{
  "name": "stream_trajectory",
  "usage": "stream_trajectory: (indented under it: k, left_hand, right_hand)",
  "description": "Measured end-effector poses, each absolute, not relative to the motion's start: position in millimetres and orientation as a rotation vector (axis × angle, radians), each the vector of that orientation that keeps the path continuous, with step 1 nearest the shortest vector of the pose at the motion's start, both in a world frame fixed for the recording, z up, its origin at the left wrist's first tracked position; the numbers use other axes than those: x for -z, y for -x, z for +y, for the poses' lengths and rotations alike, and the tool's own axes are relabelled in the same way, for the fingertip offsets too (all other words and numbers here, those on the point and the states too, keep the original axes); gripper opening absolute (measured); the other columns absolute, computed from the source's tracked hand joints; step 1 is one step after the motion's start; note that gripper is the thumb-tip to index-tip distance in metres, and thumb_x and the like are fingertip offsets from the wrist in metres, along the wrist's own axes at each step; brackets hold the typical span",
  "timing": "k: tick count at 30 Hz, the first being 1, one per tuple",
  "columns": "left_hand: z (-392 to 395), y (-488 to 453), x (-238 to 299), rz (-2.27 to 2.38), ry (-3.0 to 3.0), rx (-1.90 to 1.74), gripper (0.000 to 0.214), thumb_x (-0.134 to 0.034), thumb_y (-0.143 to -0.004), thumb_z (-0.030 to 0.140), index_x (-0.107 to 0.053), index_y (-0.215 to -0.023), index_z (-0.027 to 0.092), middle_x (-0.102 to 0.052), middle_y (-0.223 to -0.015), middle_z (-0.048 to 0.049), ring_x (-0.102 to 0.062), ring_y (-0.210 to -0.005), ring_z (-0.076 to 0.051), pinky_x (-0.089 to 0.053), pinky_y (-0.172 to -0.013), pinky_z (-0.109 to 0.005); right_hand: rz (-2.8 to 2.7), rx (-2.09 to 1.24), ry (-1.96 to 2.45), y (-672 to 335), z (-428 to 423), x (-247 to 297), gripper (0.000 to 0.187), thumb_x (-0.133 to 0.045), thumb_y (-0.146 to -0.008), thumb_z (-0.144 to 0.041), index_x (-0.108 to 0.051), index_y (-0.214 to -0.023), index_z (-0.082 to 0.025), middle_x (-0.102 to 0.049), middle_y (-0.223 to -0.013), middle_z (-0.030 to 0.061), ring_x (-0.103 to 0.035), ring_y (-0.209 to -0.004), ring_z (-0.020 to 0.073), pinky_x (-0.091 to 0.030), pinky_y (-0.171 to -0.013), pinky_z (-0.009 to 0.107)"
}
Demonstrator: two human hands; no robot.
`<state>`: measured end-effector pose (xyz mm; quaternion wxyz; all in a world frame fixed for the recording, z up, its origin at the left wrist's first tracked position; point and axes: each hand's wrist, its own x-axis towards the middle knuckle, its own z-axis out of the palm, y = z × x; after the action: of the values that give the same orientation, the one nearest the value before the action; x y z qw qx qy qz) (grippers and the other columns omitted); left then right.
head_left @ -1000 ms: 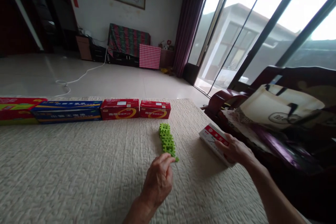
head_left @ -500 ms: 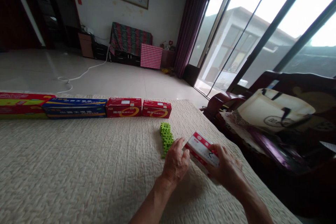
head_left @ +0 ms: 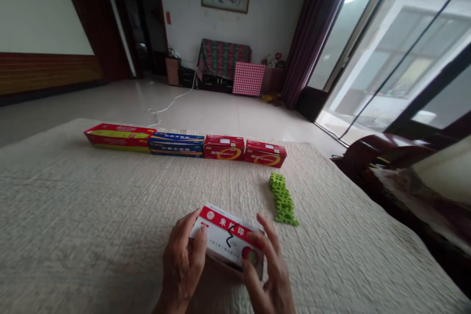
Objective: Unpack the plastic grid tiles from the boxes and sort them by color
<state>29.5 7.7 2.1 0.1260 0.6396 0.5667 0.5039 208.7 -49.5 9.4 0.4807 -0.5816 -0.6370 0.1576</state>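
Note:
A red and white cardboard box (head_left: 228, 241) with a black squiggle on its top is held between my two hands, low in the middle of the view. Its left end is gripped by my left hand (head_left: 184, 252), thumb on the top face. My right hand (head_left: 270, 267) clasps the right end, fingers bent over the top and thumb along the near side. Beyond it to the right lies a strip of green interlocking plastic blocks (head_left: 282, 199) on the cream quilted cover (head_left: 128, 216).
Along the cover's far edge stand boxes in a row: a long red and yellow box (head_left: 121, 138), a blue box (head_left: 176, 145) and two red boxes (head_left: 223, 148). A dark wooden chair arm (head_left: 368, 152) is at the right. A white cable (head_left: 172, 101) crosses the tiled floor.
The red and white box has moved left, away from the green blocks, and its top now faces me. My left hand has come onto its left end. The view has turned left.

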Motion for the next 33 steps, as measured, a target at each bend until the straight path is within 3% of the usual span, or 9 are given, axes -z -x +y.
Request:
stream_trajectory:
  k: [3,6,10,15,19,22,27,33]
  left_hand:
    - [3.4,-23.8,11.8,1.651,-1.885,-1.493,0.036,-0.045,-0.091,0.028,-0.061,-0.122,0.019,-0.067,-0.121,-0.01,-0.063,-0.112,-0.024,-0.053,-0.095,-0.039]
    - [-1.6,-23.6,15.7,1.572,-1.923,-1.48,0.04,-0.046,-0.09,0.025,-0.056,-0.128,0.021,-0.062,-0.129,-0.01,-0.057,-0.121,-0.024,-0.05,-0.101,-0.04]
    - [-7.2,-15.3,10.8,1.43,-1.951,-1.317,0.055,-0.051,-0.085,0.023,-0.045,-0.14,0.024,-0.051,-0.143,-0.009,-0.05,-0.13,-0.026,-0.048,-0.104,-0.042]
    - [-9.1,-3.1,7.8,1.347,-1.973,-1.158,0.074,-0.051,-0.078,0.014,-0.031,-0.148,0.028,-0.035,-0.154,-0.0076,-0.037,-0.14,-0.028,-0.043,-0.109,-0.046]
    - [-9.2,-2.9,7.1,1.306,-1.984,-1.064,0.084,-0.051,-0.075,0.009,-0.023,-0.151,0.03,-0.025,-0.158,-0.0067,-0.028,-0.144,-0.03,-0.037,-0.113,-0.049]
    - [-9.9,-6.6,5.7,1.333,-1.939,-1.049,0.086,-0.047,-0.071,0.004,-0.024,-0.151,0.028,-0.024,-0.159,-0.0073,-0.025,-0.145,-0.031,-0.034,-0.114,-0.053]
    - [-10.6,-10.1,3.4,1.367,-1.921,-1.064,0.087,-0.044,-0.067,0.0,-0.029,-0.149,0.026,-0.028,-0.158,-0.007,-0.027,-0.144,-0.029,-0.033,-0.114,-0.052]
    - [-9.0,-7.4,2.3,1.363,-2.007,-1.049,0.084,-0.044,-0.071,0.002,-0.028,-0.15,0.026,-0.032,-0.156,-0.0076,-0.031,-0.143,-0.028,-0.035,-0.113,-0.051]
  right_hand:
    - [-1.605,-0.467,1.425,-213.6,-50.0,-0.6,0.04,-0.05,-0.085,-0.021,-0.051,-0.123,-0.033,-0.028,-0.155,0.0038,-0.029,-0.142,0.0342,-0.036,-0.108,0.062]
    - [-1.693,-0.618,1.416,-225.0,-48.3,-1.5,0.047,-0.051,-0.084,-0.023,-0.049,-0.13,-0.036,-0.015,-0.16,-0.0006,-0.027,-0.144,0.032,-0.046,-0.104,0.051]
    - [-1.759,-0.771,1.439,-234.6,-44.9,-5.2,0.066,-0.051,-0.082,-0.021,-0.033,-0.142,-0.042,-0.004,-0.163,-0.004,-0.018,-0.147,0.0307,-0.049,-0.102,0.046]
    - [-1.684,-0.711,1.508,-232.5,-41.4,-5.5,0.067,-0.052,-0.08,-0.019,-0.036,-0.14,-0.044,-0.016,-0.161,-0.0018,-0.021,-0.145,0.0344,-0.05,-0.1,0.052]
    - [-1.668,-0.678,1.486,-230.5,-43.6,-9.2,0.062,-0.054,-0.083,-0.022,-0.038,-0.139,-0.043,-0.021,-0.16,-0.0009,-0.026,-0.144,0.0338,-0.053,-0.097,0.047]
    - [-1.681,-0.688,1.47,-228.9,-47.4,-14.8,0.057,-0.053,-0.087,-0.025,-0.038,-0.14,-0.038,-0.02,-0.16,0.0012,-0.024,-0.145,0.0324,-0.05,-0.101,0.045]
    - [-1.74,-0.64,1.528,-219.4,-51.3,-21.9,0.065,-0.051,-0.082,-0.027,-0.033,-0.145,-0.033,-0.011,-0.162,0.0026,-0.021,-0.146,0.0333,-0.04,-0.108,0.052]
    - [-1.711,-0.527,1.618,-209.3,-47.6,-22.0,0.071,-0.043,-0.073,-0.018,-0.033,-0.142,-0.028,-0.013,-0.16,0.0051,-0.024,-0.145,0.0321,-0.046,-0.105,0.05]
